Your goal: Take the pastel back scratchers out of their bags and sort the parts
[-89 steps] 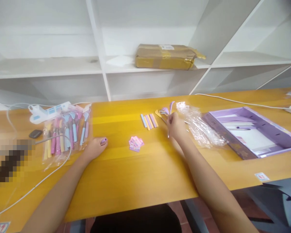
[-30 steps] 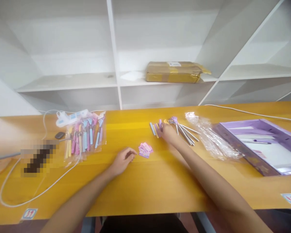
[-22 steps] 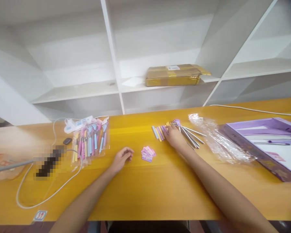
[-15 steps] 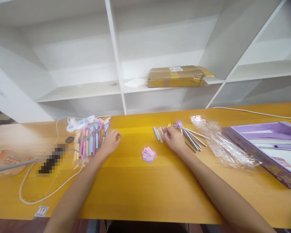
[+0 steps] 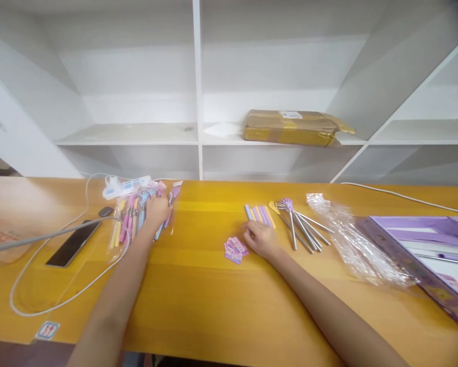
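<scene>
My left hand (image 5: 158,210) lies on the row of bagged back scratchers (image 5: 139,216), its bent fingers closed around part of one bag. A purple back scratcher (image 5: 172,205) shows just right of that hand. Loosely curled, my right hand (image 5: 260,237) rests on the table with nothing visible in it. It is at the near ends of several pastel handle tubes (image 5: 262,214), partly covering them. Small pink and purple cards (image 5: 235,250) lie just left of it. Metal rods (image 5: 307,229) with a purple claw head (image 5: 287,204) and a yellow claw head (image 5: 273,206) are to its right.
Clear plastic bags (image 5: 356,244) lie right of the rods, beside a purple box (image 5: 415,270). A phone (image 5: 73,243), a white cable (image 5: 12,295) and a power strip (image 5: 125,187) are at left. A taped carton (image 5: 290,127) sits on the shelf behind.
My left hand has moved left onto the bagged back scratchers, and a purple one now shows beside it. My right hand has drawn back toward me, uncovering the tubes, which lie in a neater row.
</scene>
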A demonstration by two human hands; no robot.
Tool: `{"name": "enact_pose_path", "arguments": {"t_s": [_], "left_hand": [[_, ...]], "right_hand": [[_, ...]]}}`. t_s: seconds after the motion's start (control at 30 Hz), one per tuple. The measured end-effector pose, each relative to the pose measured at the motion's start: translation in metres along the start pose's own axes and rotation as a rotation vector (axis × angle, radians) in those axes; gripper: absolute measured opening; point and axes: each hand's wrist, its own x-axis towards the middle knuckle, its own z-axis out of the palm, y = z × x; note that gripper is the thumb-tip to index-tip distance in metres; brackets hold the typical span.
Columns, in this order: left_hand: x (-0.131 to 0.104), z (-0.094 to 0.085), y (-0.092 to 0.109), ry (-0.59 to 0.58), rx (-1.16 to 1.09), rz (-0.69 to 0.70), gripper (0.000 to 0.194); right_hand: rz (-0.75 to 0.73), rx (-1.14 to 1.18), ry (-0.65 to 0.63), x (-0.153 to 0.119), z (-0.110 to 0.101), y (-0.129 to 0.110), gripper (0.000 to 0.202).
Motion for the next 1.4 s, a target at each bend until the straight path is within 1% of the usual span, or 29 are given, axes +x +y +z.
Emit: {"name": "enact_pose_path", "arguments": {"t_s": [0.1, 0.17, 0.2, 0.23, 0.27, 0.3, 0.33, 0.4, 0.43, 0.47, 0.5, 0.6, 0.63, 0.67, 0.7, 0.77, 0.83, 0.87, 0.93, 1.07, 1.13, 1.2, 1.23, 1.3, 1.4], "left_hand": [[0.003, -0.018, 0.005, -0.094, -0.076, 0.032, 0.044], [-0.004, -0.025, 0.017, -0.211, -0.153, 0.111, 0.04], [-0.011, -0.025, 0.027, -0.28, -0.206, 0.163, 0.038], [-0.02, -0.022, 0.039, -0.364, -0.267, 0.221, 0.037], [-0.03, -0.018, 0.052, -0.441, -0.399, 0.278, 0.037], [-0.042, -0.011, 0.066, -0.54, -0.513, 0.342, 0.036], [-0.053, -0.004, 0.078, -0.628, -0.579, 0.393, 0.034], [-0.074, 0.011, 0.098, -0.696, -0.643, 0.425, 0.028], [-0.082, 0.017, 0.104, -0.725, -0.672, 0.422, 0.025], [-0.088, 0.023, 0.108, -0.764, -0.726, 0.408, 0.025], [-0.092, 0.028, 0.109, -0.826, -0.799, 0.389, 0.028], [-0.099, 0.04, 0.107, -1.077, -1.034, 0.352, 0.043], [-0.1, 0.044, 0.105, -1.134, -1.079, 0.352, 0.048], [-0.101, 0.048, 0.104, -1.156, -1.106, 0.357, 0.051], [-0.102, 0.052, 0.104, -1.144, -1.125, 0.361, 0.051], [-0.105, 0.059, 0.102, -1.063, -1.17, 0.358, 0.047], [-0.109, 0.063, 0.1, -0.99, -1.219, 0.351, 0.043], [-0.11, 0.065, 0.098, -0.97, -1.241, 0.347, 0.042], [-0.114, 0.066, 0.095, -0.967, -1.276, 0.331, 0.04], [-0.12, 0.063, 0.091, -1.006, -1.291, 0.263, 0.036], [-0.122, 0.061, 0.091, -1.035, -1.309, 0.222, 0.035], [-0.122, 0.058, 0.09, -1.083, -1.352, 0.169, 0.035], [-0.122, 0.056, 0.09, -1.112, -1.373, 0.139, 0.035], [-0.121, 0.053, 0.09, -1.172, -1.407, 0.09, 0.036], [-0.117, 0.051, 0.09, -1.236, -1.423, 0.06, 0.036]], "right_hand": [[0.12, 0.105, 0.03, 0.002, -0.004, 0.002, 0.017], [0.243, 0.227, 0.073, 0.004, -0.004, 0.001, 0.019], [0.295, 0.3, 0.096, 0.006, -0.004, -0.001, 0.021], [0.329, 0.375, 0.117, 0.007, -0.003, -0.002, 0.025], [0.345, 0.448, 0.128, 0.008, -0.002, -0.005, 0.03], [0.344, 0.516, 0.123, 0.008, 0.0, -0.007, 0.035], [0.338, 0.576, 0.097, 0.008, 0.002, -0.009, 0.04], [0.335, 0.67, 0.004, 0.007, 0.005, -0.014, 0.045], [0.342, 0.705, -0.041, 0.005, 0.007, -0.016, 0.045], [0.351, 0.736, -0.072, 0.004, 0.009, -0.019, 0.044], [0.357, 0.763, -0.086, 0.002, 0.01, -0.022, 0.042], [0.323, 0.798, -0.068, 0.001, 0.013, -0.029, 0.037], [0.294, 0.78, -0.061, 0.002, 0.013, -0.031, 0.035], [0.261, 0.742, -0.058, 0.002, 0.013, -0.033, 0.034], [0.226, 0.69, -0.055, 0.004, 0.012, -0.035, 0.034], [0.164, 0.583, -0.055, 0.006, 0.012, -0.036, 0.038], [0.121, 0.524, -0.057, 0.007, 0.013, -0.037, 0.044], [0.11, 0.516, -0.055, 0.006, 0.015, -0.036, 0.045], [0.106, 0.52, -0.061, 0.005, 0.018, -0.036, 0.046], [0.126, 0.536, -0.132, -0.001, 0.021, -0.035, 0.035], [0.166, 0.534, -0.108, -0.003, 0.019, -0.036, 0.029], [0.208, 0.528, -0.056, -0.004, 0.014, -0.037, 0.025], [0.218, 0.525, -0.053, -0.004, 0.01, -0.038, 0.024], [0.211, 0.528, -0.098, -0.005, 0.003, -0.04, 0.025], [0.213, 0.554, -0.202, -0.005, -0.006, -0.042, 0.029]]}}
